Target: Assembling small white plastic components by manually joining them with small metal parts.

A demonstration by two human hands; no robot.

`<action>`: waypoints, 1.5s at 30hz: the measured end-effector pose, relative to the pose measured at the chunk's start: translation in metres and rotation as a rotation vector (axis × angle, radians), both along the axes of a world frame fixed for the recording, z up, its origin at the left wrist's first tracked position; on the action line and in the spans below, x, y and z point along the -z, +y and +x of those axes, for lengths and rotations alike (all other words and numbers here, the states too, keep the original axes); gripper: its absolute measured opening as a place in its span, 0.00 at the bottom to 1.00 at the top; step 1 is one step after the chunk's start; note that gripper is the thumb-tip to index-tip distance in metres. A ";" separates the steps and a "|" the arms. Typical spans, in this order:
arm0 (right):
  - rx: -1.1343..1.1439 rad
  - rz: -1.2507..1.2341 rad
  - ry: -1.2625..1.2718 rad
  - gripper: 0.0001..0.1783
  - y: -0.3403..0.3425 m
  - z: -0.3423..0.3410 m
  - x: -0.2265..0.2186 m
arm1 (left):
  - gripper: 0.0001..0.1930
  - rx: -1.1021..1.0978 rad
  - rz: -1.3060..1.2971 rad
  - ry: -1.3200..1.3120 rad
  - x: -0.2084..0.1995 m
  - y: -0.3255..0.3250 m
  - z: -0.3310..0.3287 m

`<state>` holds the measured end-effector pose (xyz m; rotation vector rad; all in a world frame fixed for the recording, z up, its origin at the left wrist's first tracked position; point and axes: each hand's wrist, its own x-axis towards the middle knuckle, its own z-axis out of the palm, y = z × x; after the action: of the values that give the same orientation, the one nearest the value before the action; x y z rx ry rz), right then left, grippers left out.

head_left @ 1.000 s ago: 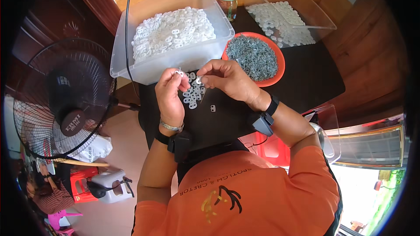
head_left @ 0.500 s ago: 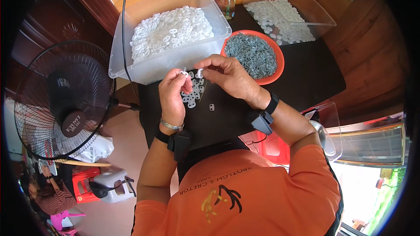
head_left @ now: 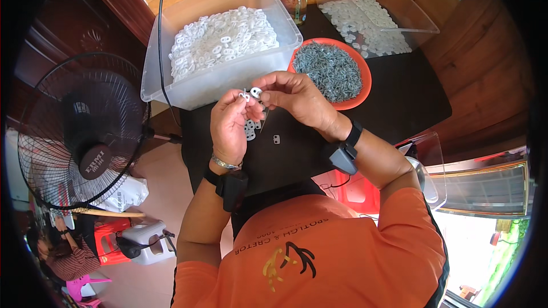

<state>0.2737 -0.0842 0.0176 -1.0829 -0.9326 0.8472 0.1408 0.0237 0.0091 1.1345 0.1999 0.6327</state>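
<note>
Three open containers stand on the dark table [head_left: 405, 100] in front of the seated person: a cloudy plastic bin [head_left: 208, 84] heaped with white two-holed pieces [head_left: 225, 43], an orange bowl [head_left: 367, 84] full of small grey-green slivers [head_left: 327, 74], and, farther off, a clear box [head_left: 408, 30] with flat white discs [head_left: 365, 23] spread in it. A lidded jar [head_left: 293, 4] stands between bin and box, its brownish contents too small to make out. Over the table, just before the bin, the left hand [head_left: 230, 128] pinches one white piece [head_left: 244, 96], a thin pin sticking up at it, while the right hand [head_left: 297, 100] grips another white piece [head_left: 256, 92] between thumb and finger. Compared with half a second ago, the left hand has edged rightward, so the two pieces sit closer together; the right one, then nearly edge-on, now shows its holes. More of the loose pile [head_left: 252, 129] is hidden behind the left fingers, and the lone piece [head_left: 276, 139] beside it lies unmoved.
</note>
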 end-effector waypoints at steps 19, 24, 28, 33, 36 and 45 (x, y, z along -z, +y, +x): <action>0.010 -0.013 0.055 0.10 -0.004 0.003 -0.005 | 0.09 -0.083 0.169 0.188 0.003 -0.005 0.001; 0.054 -0.032 0.013 0.10 -0.004 -0.001 -0.006 | 0.09 -0.075 0.168 0.217 0.002 -0.007 0.001; 0.072 -0.044 -0.059 0.09 -0.004 -0.001 -0.004 | 0.09 -0.064 0.200 0.221 0.002 -0.007 0.000; 0.086 -0.044 -0.126 0.09 -0.006 -0.003 -0.006 | 0.09 -0.072 0.210 0.189 0.006 -0.006 0.001; 0.104 -0.060 -0.174 0.08 -0.006 -0.005 -0.007 | 0.09 -0.078 0.210 0.207 0.006 -0.007 0.001; 0.055 -0.040 -0.199 0.07 -0.004 -0.006 -0.002 | 0.10 -0.073 0.201 0.183 0.005 -0.009 0.001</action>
<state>0.2674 -0.0879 0.0194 -1.2385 -1.0497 0.7251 0.1420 0.0151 0.0040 1.3860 0.3412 0.6229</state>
